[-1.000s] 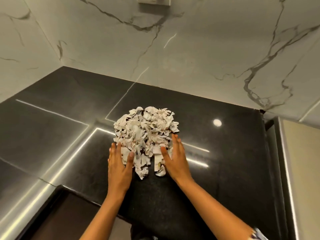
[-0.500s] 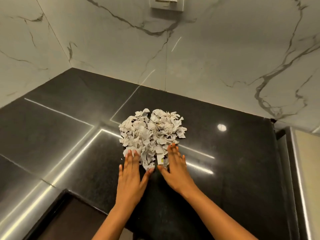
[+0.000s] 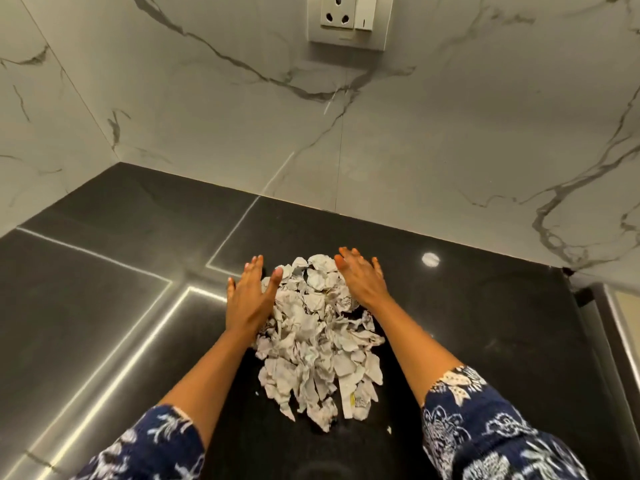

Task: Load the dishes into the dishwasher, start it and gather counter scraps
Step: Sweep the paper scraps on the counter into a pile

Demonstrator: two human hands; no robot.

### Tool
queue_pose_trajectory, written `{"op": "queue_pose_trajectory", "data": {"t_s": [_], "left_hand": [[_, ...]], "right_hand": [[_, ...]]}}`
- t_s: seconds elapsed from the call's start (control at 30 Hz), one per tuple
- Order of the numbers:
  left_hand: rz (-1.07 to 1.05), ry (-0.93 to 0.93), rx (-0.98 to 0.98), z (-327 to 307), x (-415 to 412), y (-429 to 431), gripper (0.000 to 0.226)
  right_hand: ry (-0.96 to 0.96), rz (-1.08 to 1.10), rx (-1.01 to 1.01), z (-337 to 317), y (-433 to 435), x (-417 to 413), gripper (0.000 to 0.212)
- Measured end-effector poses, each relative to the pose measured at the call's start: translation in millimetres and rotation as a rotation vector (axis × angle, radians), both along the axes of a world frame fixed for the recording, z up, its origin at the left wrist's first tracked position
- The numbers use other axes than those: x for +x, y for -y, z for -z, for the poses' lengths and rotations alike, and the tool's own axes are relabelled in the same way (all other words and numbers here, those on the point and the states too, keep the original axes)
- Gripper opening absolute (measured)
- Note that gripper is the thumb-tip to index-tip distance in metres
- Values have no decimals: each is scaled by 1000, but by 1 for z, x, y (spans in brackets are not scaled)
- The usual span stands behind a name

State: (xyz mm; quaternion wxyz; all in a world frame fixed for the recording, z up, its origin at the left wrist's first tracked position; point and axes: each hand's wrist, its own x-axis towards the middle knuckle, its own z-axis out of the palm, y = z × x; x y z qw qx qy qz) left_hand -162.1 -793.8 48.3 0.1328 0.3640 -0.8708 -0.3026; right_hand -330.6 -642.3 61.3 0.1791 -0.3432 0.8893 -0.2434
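A heap of torn, crumpled white paper scraps [image 3: 320, 344] lies on the glossy black counter [image 3: 485, 334]. My left hand [image 3: 250, 296] rests flat against the heap's far left side, fingers spread and holding nothing. On the far right side of the heap my right hand [image 3: 360, 280] lies flat too, fingers apart, partly on the scraps. Both forearms run along either side of the heap. A few tiny scraps lie loose near its front end.
A white marble-patterned wall [image 3: 242, 116] rises behind and to the left of the counter, with a power socket [image 3: 348, 20] high up. The counter's right edge [image 3: 588, 299] meets a pale panel. Bright light strips reflect on the left part of the counter.
Both hands have moved from the near end of the heap to its far end, one on each side. The heap now looks longer and closer to me.
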Motion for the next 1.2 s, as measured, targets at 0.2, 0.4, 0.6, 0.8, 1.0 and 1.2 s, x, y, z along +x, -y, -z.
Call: {"op": "queue_pose_trajectory", "data": {"t_s": [0.2, 0.4, 0.6, 0.8, 1.0, 1.2], "left_hand": [[253, 32, 2, -2, 0, 7, 112], [226, -183, 397, -16, 29, 3, 97], [-16, -400, 586, -24, 92, -40, 79], [-21, -338, 390, -10, 68, -75, 77], [-78, -484, 494, -12, 40, -87, 58], [-174, -661, 710, -24, 31, -100, 38]], "right_hand": [[56, -207, -22, -14, -7, 11, 94], [447, 66, -357, -34, -34, 51, 60], [228, 446, -479, -28, -75, 102, 64], [234, 315, -384, -2, -38, 147, 85], [178, 380, -595, -1, -10, 149, 42], [358, 462, -755, -4, -7, 148, 31]]}}
